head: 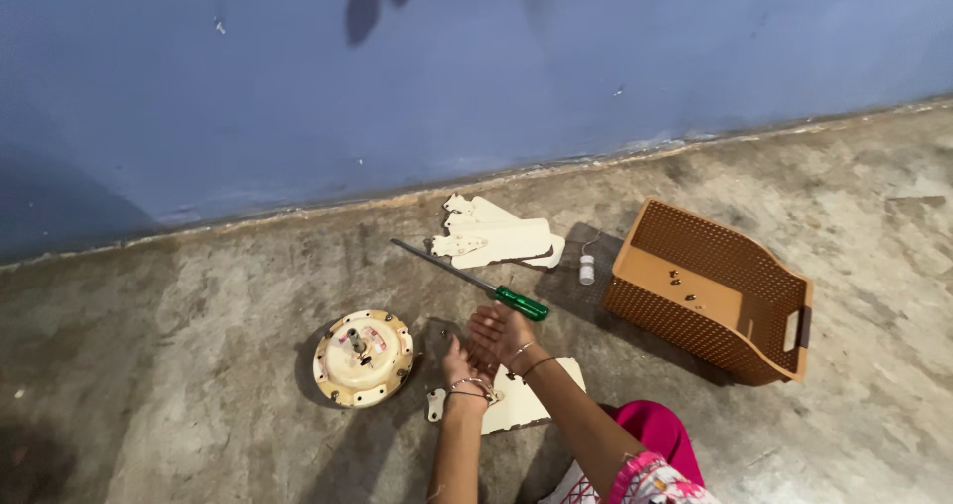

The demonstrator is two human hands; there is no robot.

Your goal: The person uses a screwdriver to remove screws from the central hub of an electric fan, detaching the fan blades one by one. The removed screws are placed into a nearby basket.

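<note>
Sitting against the blue wall (pixel 476 77), the brown perforated basket (pixel 710 290) holds a few small screws. Left of the basket, cream fan blades (pixel 496 238) lie stacked and detached, so stripping the fan looks well along; the round motor hub (pixel 362 357) farther left remains intact. A green-handled screwdriver (pixel 476 282) lies untouched. Both hands, left hand (pixel 459 367) and right hand (pixel 499 333), hover open, holding nothing, over another blade (pixel 531 405), partly hidden.
</note>
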